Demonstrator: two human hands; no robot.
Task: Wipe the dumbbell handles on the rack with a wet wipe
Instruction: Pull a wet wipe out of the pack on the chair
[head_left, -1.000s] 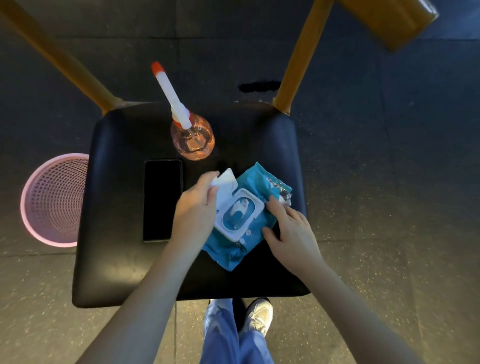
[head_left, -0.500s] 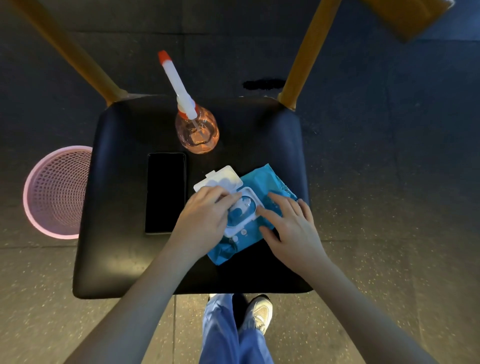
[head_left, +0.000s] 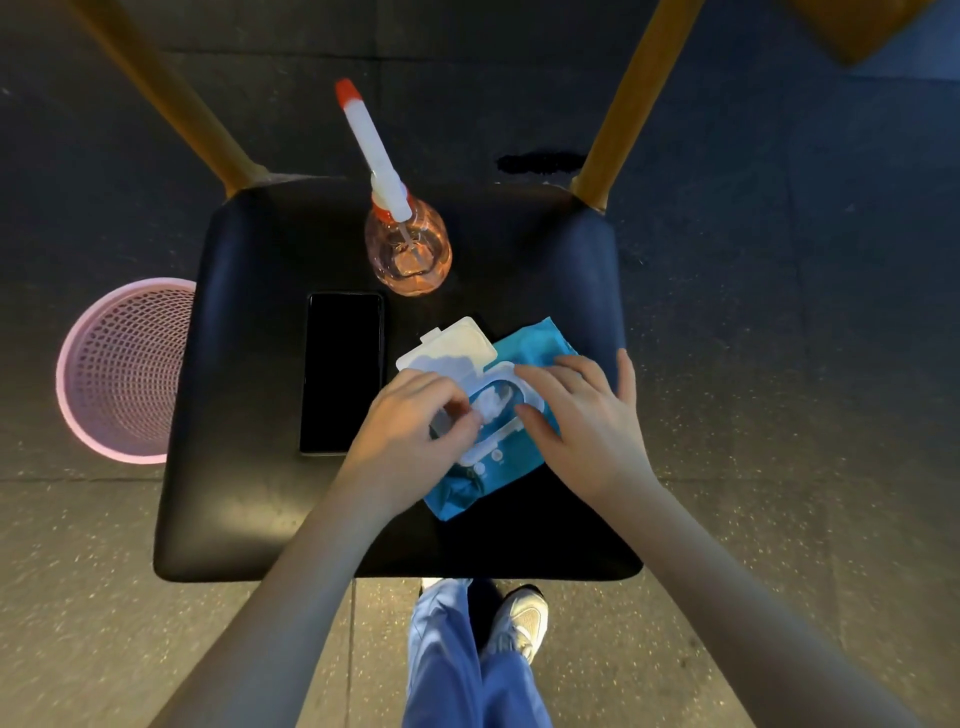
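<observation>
At the pack's mouth, your left hand (head_left: 410, 431) has its fingertips (head_left: 464, 418) curled in, thumb and forefinger pinching the white wipe (head_left: 491, 402) that pokes up from the oval opening. That is where your wipe sits right now: bunched in the opening, half hidden by your own knuckles.

Your right hand (head_left: 587, 421) lies flat on the pack (head_left: 535, 343), fingers spread and fairly straight, pressing the blue wrapper down. It grips nothing. It covers the pack's right side, and its forefinger rests on the white frame round the opening.

Out from there, the lid (head_left: 452, 345) is flipped back to the far left, lying open and off the mouth. The pack itself lies at an angle on the black seat (head_left: 249, 415), right of centre.

Just left of your left hand, a dark phone (head_left: 343, 371) lies flat, screen up, its long side close to the lid's corner. Beyond the phone and lid stands a clear pinkish bottle (head_left: 408, 254), upright, its long white nozzle with a red tip leaning away to the far left.

Two wooden posts (head_left: 628, 98) rise from the seat's far corners. Down on the floor, a pink mesh basket (head_left: 119, 369) stands beside the seat's left edge, partly tucked under it from this angle. Below the near edge, you can see your blue trouser leg (head_left: 447, 649) and a white shoe (head_left: 519, 618).
</observation>
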